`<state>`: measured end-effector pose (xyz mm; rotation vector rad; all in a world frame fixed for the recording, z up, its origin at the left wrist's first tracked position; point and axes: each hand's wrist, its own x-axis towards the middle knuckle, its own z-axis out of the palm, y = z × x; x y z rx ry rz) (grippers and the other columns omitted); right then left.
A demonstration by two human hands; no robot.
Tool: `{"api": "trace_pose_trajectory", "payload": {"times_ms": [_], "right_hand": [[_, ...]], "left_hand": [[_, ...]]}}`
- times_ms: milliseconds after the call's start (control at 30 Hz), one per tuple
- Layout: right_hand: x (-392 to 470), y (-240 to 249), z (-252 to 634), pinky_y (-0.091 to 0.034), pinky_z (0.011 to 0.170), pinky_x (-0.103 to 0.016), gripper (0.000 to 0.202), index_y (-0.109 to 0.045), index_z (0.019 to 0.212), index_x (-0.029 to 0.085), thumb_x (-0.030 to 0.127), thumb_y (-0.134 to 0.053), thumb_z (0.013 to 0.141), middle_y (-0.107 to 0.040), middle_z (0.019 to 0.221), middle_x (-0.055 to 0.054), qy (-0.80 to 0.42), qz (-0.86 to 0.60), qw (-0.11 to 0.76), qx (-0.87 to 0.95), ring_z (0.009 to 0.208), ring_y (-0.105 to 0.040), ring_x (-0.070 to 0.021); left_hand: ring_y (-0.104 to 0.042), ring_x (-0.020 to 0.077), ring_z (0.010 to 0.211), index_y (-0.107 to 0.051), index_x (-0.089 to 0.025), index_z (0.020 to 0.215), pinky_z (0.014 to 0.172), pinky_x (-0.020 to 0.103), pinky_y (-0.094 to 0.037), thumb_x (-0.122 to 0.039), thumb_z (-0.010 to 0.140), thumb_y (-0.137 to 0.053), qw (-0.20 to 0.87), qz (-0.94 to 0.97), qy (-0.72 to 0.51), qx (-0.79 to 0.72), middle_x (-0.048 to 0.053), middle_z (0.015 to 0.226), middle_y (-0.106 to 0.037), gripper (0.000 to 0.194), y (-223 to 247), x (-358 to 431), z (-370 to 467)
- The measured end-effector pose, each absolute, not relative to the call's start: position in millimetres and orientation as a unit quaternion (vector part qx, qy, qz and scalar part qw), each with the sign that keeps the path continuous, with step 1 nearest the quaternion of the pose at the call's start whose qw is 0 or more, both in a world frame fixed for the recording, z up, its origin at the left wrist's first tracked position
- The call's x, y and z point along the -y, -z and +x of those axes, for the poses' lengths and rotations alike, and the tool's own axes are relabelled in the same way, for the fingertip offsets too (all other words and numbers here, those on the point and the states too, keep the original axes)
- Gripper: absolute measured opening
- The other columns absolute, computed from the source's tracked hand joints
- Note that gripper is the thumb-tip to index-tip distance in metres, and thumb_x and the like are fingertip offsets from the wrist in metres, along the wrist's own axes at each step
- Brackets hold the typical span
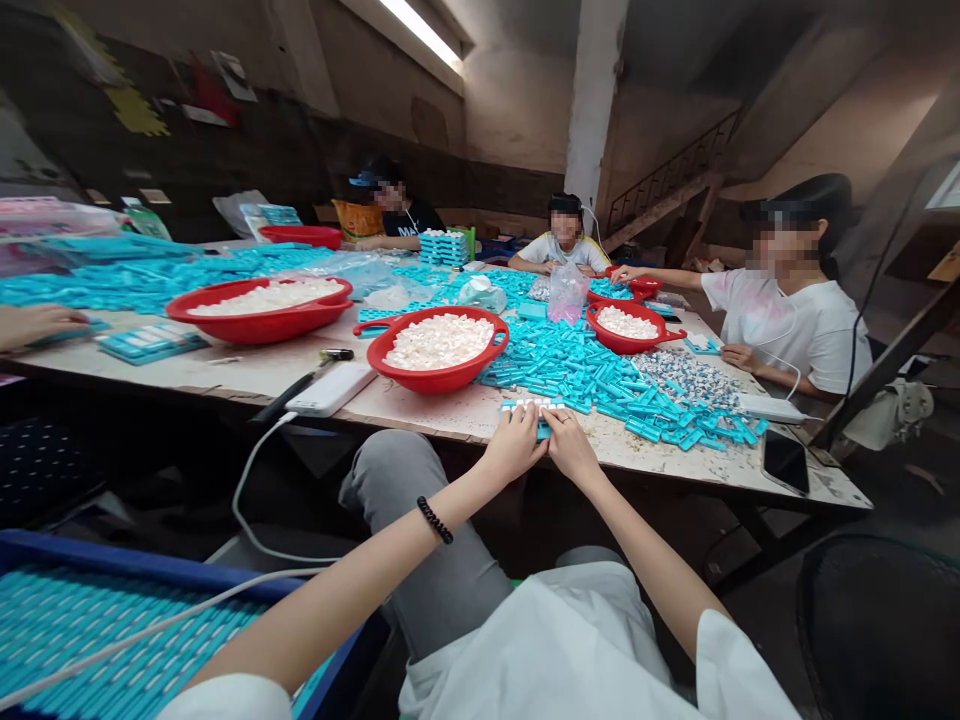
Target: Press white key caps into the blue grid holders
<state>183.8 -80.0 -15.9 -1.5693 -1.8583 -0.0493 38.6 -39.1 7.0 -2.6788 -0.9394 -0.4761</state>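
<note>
At the table's near edge, my left hand and my right hand are close together on a light-blue plastic piece with a row of small white pieces along its top. The fingers of both hands are closed on it, and they hide much of it. Just beyond lies a heap of loose blue plastic pieces. To the left of the heap stands a red basin full of small white pieces.
A white power bank with a cable lies left of my hands. Another red basin stands further left, and a phone at the right edge. A blue crate of blue strips is at lower left. Several people sit around the table.
</note>
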Motion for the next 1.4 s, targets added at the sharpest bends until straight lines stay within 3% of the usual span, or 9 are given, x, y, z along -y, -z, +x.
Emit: {"api": "trace_pose_trajectory", "payload": {"times_ms": [200,367,500,633,800,1067,1233,1400], "right_hand": [[78.4,16.0,184.8,-0.041,0.109,-0.044,0.061,-0.057,0.139,0.019,-0.002,-0.042,0.084,-0.062,0.126,-0.013,0.009,-0.614,0.354,0.705,0.122,-0.05,-0.027],[76.3,17.0,186.2,-0.041,0.11,-0.042,0.062,-0.06,0.137,0.022,-0.002,-0.042,0.082,-0.063,0.124,-0.011,0.005,-0.611,0.369,0.701,0.121,-0.05,-0.0255],[75.3,18.4,185.7,-0.042,0.109,-0.04,0.061,-0.061,0.136,0.019,-0.003,-0.042,0.081,-0.063,0.124,-0.012,0.006,-0.613,0.371,0.697,0.121,-0.05,-0.0253],[71.7,18.9,187.8,-0.044,0.105,-0.039,0.063,-0.062,0.135,0.024,-0.003,-0.043,0.081,-0.065,0.121,-0.009,0.01,-0.612,0.373,0.697,0.117,-0.052,-0.0246],[67.6,11.5,191.6,-0.042,0.106,-0.039,0.063,-0.064,0.131,0.023,-0.006,-0.047,0.077,-0.067,0.118,-0.009,0.017,-0.616,0.318,0.721,0.112,-0.055,-0.025],[69.8,-1.1,195.0,-0.043,0.101,-0.034,0.058,-0.058,0.136,0.015,-0.003,-0.052,0.081,-0.064,0.119,-0.012,0.035,-0.629,0.193,0.752,0.113,-0.052,-0.0246],[71.7,-11.1,193.5,-0.042,0.102,-0.035,0.053,-0.056,0.136,0.009,0.0,-0.055,0.084,-0.062,0.121,-0.016,0.053,-0.619,0.157,0.768,0.115,-0.052,-0.0266],[76.9,-24.0,186.3,-0.044,0.101,-0.036,0.048,-0.059,0.13,0.004,0.001,-0.056,0.082,-0.065,0.115,-0.019,0.063,-0.62,0.116,0.774,0.113,-0.054,-0.0291]], "left_hand": [[-0.043,0.0406,0.135,-0.039,-0.003,0.149,0.11,0.055,-0.032,-0.034,0.095,-0.038,0.122,-0.92,0.167,0.333,0.026,0.149,-0.047,0.063,0.8,40.6,44.0],[-0.039,0.0411,0.14,-0.034,0.003,0.15,0.113,0.055,-0.029,-0.033,0.098,-0.031,0.121,-0.908,0.171,0.362,0.029,0.15,-0.044,0.063,8.6,44.7,49.5],[-0.04,0.0396,0.14,-0.037,0.003,0.149,0.113,0.053,-0.03,-0.03,0.098,-0.033,0.12,-0.905,0.174,0.37,0.029,0.149,-0.045,0.06,10.7,45.8,50.4],[-0.041,0.0389,0.14,-0.042,-0.001,0.147,0.111,0.051,-0.033,-0.03,0.098,-0.035,0.119,-0.906,0.187,0.36,0.023,0.154,-0.041,0.057,8.3,44.9,46.2],[-0.047,0.0385,0.133,-0.049,-0.005,0.143,0.108,0.054,-0.035,-0.034,0.096,-0.042,0.125,-0.911,0.176,0.352,0.022,0.15,-0.048,0.056,-4.2,42.9,44.5],[-0.054,0.0404,0.122,-0.056,-0.001,0.135,0.099,0.055,-0.04,-0.031,0.095,-0.047,0.119,-0.92,0.16,0.336,0.027,0.141,-0.055,0.052,-17.1,42.2,47.2],[-0.05,0.0386,0.129,-0.055,-0.005,0.137,0.106,0.055,-0.035,-0.033,0.095,-0.049,0.098,-0.912,0.193,0.349,0.023,0.142,-0.055,0.051,-10.7,42.9,45.2],[-0.049,0.0401,0.129,-0.053,-0.001,0.138,0.104,0.055,-0.036,-0.032,0.096,-0.047,0.109,-0.914,0.17,0.351,0.026,0.142,-0.054,0.053,-10.9,45.3,47.7]]}}
